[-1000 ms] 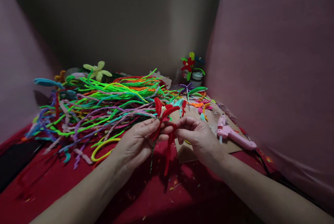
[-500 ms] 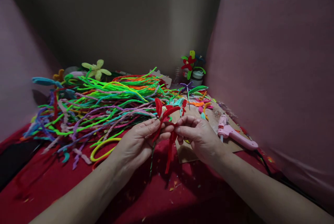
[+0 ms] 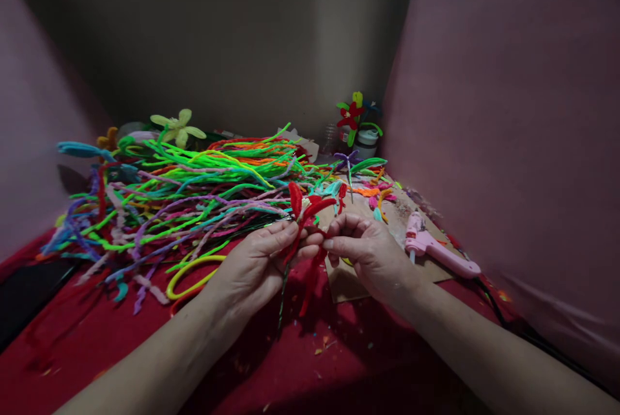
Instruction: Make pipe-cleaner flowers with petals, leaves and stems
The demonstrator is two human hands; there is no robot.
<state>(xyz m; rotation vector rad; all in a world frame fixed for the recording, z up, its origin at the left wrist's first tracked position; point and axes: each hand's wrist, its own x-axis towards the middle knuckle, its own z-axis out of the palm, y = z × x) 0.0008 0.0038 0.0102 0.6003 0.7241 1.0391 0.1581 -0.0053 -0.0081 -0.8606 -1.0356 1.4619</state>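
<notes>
My left hand [image 3: 254,263] pinches a red pipe-cleaner flower [image 3: 305,205] at the base of its petals; a thin dark green stem [image 3: 282,292] hangs down from it. My right hand [image 3: 371,250] pinches a loose red pipe cleaner [image 3: 310,276] right beside the flower's base, its end trailing down over the red cloth [image 3: 145,344]. Both hands meet at the middle of the view, fingers closed.
A big heap of coloured pipe cleaners [image 3: 184,195] lies to the left and behind. A pink glue gun [image 3: 438,252] rests on a cardboard sheet [image 3: 349,283] at the right. Finished flowers [image 3: 356,115] stand in a jar at the back. Pink walls close in on both sides.
The hanging red pipe cleaner has swung slightly left under my right hand. Both hands stay almost in place.
</notes>
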